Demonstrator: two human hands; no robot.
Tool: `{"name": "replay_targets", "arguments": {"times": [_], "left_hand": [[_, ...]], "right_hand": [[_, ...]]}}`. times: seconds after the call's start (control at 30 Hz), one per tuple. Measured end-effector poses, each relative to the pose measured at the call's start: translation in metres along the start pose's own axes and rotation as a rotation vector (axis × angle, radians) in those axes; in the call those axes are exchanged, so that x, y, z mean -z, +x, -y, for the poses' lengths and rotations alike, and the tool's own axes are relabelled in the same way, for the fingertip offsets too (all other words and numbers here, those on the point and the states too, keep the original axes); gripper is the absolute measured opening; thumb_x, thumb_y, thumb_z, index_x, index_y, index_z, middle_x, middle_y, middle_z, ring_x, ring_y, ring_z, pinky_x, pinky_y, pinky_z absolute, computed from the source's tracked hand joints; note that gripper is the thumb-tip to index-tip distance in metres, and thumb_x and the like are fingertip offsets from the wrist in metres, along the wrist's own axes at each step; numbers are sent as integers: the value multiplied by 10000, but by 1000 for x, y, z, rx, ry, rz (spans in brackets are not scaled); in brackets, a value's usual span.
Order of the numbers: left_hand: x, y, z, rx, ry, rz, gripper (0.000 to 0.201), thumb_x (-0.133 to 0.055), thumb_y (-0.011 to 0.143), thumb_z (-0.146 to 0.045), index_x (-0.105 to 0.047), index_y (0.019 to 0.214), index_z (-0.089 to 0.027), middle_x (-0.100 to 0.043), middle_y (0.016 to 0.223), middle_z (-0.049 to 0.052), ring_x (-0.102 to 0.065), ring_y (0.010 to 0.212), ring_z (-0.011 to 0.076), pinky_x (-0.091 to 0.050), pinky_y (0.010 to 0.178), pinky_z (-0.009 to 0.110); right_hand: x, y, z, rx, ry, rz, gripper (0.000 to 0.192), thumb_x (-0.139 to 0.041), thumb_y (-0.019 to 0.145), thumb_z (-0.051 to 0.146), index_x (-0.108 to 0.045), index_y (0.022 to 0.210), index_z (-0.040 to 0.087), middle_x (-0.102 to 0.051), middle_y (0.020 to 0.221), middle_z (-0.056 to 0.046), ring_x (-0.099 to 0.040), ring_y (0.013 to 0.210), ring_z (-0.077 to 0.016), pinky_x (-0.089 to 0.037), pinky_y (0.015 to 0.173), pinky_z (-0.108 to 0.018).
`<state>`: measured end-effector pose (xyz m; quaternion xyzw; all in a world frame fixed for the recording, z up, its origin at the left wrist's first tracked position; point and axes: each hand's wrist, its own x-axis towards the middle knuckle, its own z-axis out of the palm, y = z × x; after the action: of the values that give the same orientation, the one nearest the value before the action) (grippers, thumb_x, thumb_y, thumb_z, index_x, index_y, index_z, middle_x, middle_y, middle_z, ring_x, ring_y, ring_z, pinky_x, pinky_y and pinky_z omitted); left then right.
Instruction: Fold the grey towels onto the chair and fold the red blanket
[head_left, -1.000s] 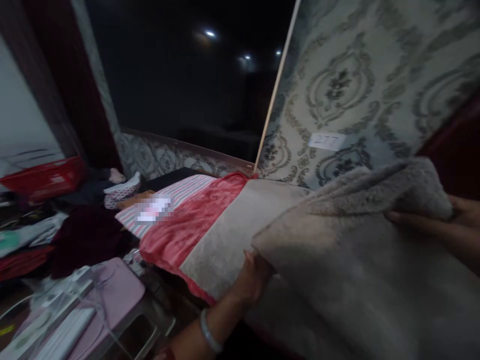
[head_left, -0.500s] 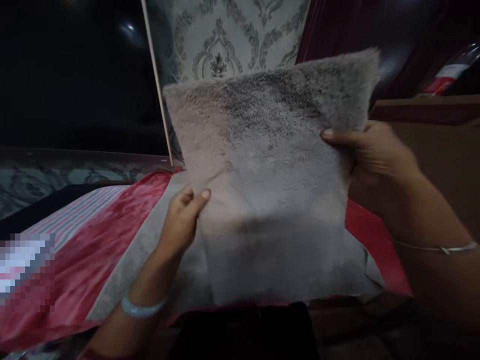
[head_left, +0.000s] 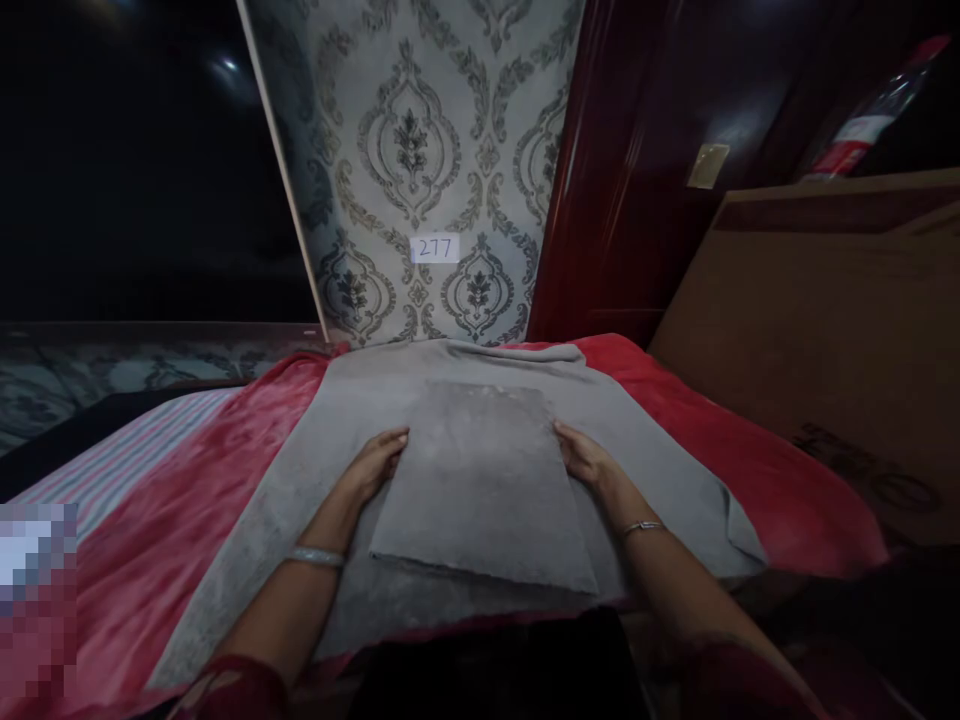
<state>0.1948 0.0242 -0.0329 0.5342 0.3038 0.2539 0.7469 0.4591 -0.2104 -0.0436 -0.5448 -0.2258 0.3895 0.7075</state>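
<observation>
A rectangular piece of grey plush cloth (head_left: 487, 490) lies low over a larger grey cloth (head_left: 315, 500), its near edge slightly slanted. At its left edge, my left hand (head_left: 377, 465) is closed on the border with curled fingers. My right hand (head_left: 585, 460) pinches the opposite edge, thumb side up. Both hands are at about the same height, toward the far part of the piece. The larger cloth beneath has a wrinkled fold at the back and a turned-up corner at the right.
Red fabric (head_left: 720, 450) spreads under the grey cloth on both sides, with striped fabric (head_left: 142, 440) at left. A cardboard box (head_left: 817, 330) stands right, a bottle (head_left: 862, 130) above it. A dark screen (head_left: 142, 170) and a wall label (head_left: 435, 248) are behind.
The plush cloth has come down from being held up and tilted to lying over the larger cloth. Both hands moved with it, the right one down and left. The wall label is now uncovered.
</observation>
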Motion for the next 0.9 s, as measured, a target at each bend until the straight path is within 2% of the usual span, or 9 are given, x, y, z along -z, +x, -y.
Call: {"name": "replay_targets", "arguments": {"times": [0.13, 0.23, 0.33, 0.43, 0.5, 0.57, 0.7, 0.8, 0.9], "left_hand": [[7, 2, 0, 9, 48, 51, 782, -892, 599, -357, -598, 1302, -176, -740, 979, 65, -685, 757, 179, -528, 709, 272], [7, -1, -2, -52, 136, 95, 945, -896, 596, -434, -512, 1439, -244, -689, 1251, 111, -691, 1025, 246, -533, 881, 312], [7, -6, -4, -97, 199, 116, 1020, -896, 582, -449, -465, 1490, -275, -596, 1418, 123, -580, 1272, 311, -468, 1051, 381], [6, -9, -6, -93, 234, 157, 1029, -891, 580, -447, -461, 1498, -272, -542, 1482, 124, -504, 1358, 337, -417, 1115, 407], [6, -11, -7, -90, 235, 198, 1009, -886, 586, -437, -476, 1491, -261, -495, 1526, 116, -473, 1389, 331, -386, 1142, 383], [6, -11, -8, -74, 214, 233, 1016, -878, 602, -427, -451, 1508, -255, -474, 1543, 113, -490, 1375, 321, -380, 1149, 372], [5, -12, -11, -24, 169, 261, 1089, -881, 604, -421, -372, 1550, -242, -549, 1475, 135, -591, 1267, 322, -439, 1100, 387], [3, -12, -13, -28, 198, 277, 1011, -880, 605, -441, -465, 1498, -212, -609, 1408, 138, -609, 1244, 319, -472, 1065, 365], [2, -10, -14, -8, 246, 246, 960, -872, 610, -491, -514, 1462, -229, -683, 1304, 121, -639, 1201, 315, -495, 1046, 392]], "right_hand": [[13, -4, -10, -9, 36, -12, 412, -728, 739, 345, -649, 1120, 210, -729, 1157, -106, -665, 1137, -282, -543, 996, -436], [14, -14, -17, 0, 61, 31, 570, -784, 718, 351, -613, 1247, 228, -685, 1269, -93, -638, 1184, -279, -514, 1036, -441], [11, -26, -20, 64, 99, 79, 811, -824, 676, 320, -506, 1421, 292, -561, 1454, -49, -584, 1260, -271, -475, 1080, -440], [10, -35, -20, 106, 101, 69, 1037, -843, 626, 260, -354, 1534, 369, -364, 1604, 11, -519, 1332, -255, -438, 1116, -424], [10, -37, -19, 106, 78, 60, 1105, -847, 619, 245, -290, 1562, 394, -263, 1647, 33, -476, 1371, -244, -411, 1136, -414], [11, -38, -19, 103, 69, 64, 1111, -844, 630, 256, -268, 1570, 396, -236, 1655, 34, -453, 1390, -243, -396, 1144, -414], [11, -36, -19, 100, 99, 89, 1121, -843, 628, 290, -259, 1581, 366, -306, 1631, 7, -491, 1355, -255, -408, 1129, -422], [9, -35, -18, 117, 108, 103, 1127, -853, 608, 283, -280, 1576, 359, -312, 1628, 2, -506, 1336, -250, -406, 1127, -412], [7, -35, -17, 125, 113, 126, 1127, -869, 592, 278, -306, 1564, 369, -306, 1630, 5, -527, 1309, -251, -409, 1122, -412]]}}
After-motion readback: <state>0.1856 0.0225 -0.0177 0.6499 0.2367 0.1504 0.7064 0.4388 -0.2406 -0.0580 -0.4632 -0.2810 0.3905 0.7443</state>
